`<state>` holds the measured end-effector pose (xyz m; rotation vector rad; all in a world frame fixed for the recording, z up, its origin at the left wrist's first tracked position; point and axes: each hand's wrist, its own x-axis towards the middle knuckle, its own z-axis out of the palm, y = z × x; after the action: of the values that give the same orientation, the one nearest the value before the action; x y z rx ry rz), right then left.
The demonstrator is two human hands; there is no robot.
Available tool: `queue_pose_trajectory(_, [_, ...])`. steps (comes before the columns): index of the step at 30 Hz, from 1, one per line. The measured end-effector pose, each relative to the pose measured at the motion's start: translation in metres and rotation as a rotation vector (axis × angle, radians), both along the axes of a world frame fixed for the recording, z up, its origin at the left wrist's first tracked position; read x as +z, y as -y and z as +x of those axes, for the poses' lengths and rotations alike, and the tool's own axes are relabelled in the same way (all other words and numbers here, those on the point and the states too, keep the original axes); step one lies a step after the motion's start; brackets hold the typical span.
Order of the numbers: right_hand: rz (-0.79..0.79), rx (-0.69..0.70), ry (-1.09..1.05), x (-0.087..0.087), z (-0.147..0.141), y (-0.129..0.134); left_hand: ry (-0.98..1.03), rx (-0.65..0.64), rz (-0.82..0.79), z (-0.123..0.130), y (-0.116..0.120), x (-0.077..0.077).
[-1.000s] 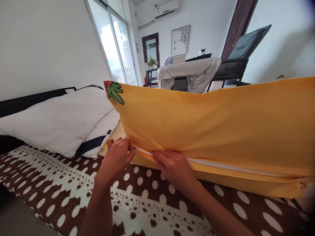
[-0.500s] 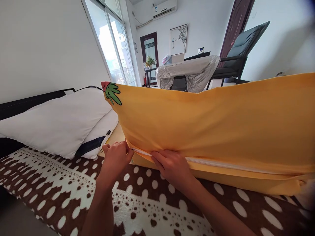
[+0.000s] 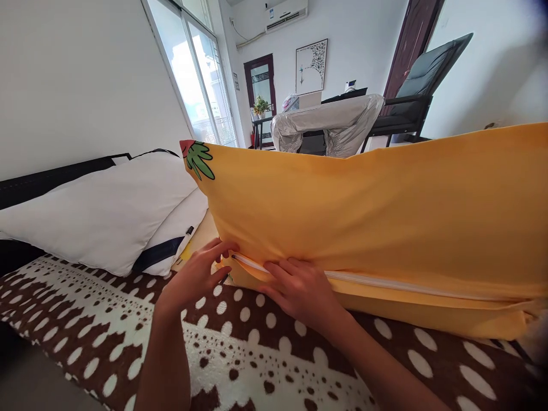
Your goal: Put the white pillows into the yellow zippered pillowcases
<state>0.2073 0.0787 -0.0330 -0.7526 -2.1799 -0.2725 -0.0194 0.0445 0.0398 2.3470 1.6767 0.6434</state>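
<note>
A yellow pillowcase (image 3: 363, 217), filled out and standing on its long side, has a green leaf print at its top left corner. A white zipper (image 3: 385, 283) runs along its lower edge, and a small dark spot shows at its left end. Beside that end is my left hand (image 3: 192, 277), thumb and fingers apart, the fingertips touching the fabric. Farther right, my right hand (image 3: 299, 285) grips the pillowcase at the zipper, fingers above the seam and thumb below it.
White pillows (image 3: 98, 211) lie to the left against a dark headboard (image 3: 64, 174). Beneath everything is a brown and white spotted blanket (image 3: 240, 359). Beyond the pillowcase are a covered table (image 3: 325, 123), a reclining chair (image 3: 415, 97) and a potted plant (image 3: 260, 107).
My left hand has let go of the zipper's left end; its thumb and fingers have spread. My right hand stays at the seam, its thumb a little lower. The pillowcase has shifted slightly.
</note>
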Motion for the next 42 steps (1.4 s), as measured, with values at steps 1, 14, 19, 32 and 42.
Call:
queue_pose_trajectory(1, [-0.010,0.001,0.028,0.001,0.001,0.001,-0.017,-0.003,0.010,0.001,-0.003,-0.003])
queue_pose_trajectory(14, [0.016,-0.016,0.009,-0.002,0.004,-0.005,-0.090,-0.052,0.173,-0.013,-0.021,-0.015])
queue_pose_trajectory(19, [0.011,-0.023,0.027,0.005,0.006,-0.001,-0.017,-0.110,0.125,-0.016,-0.025,-0.015])
queue_pose_trajectory(32, [-0.028,-0.244,0.074,0.009,0.018,-0.005,0.171,-0.158,0.117,-0.007,-0.040,-0.027])
queue_pose_trajectory(42, [-0.048,-0.250,0.085,0.005,0.021,-0.008,0.032,-0.052,0.201,0.002,-0.053,-0.040])
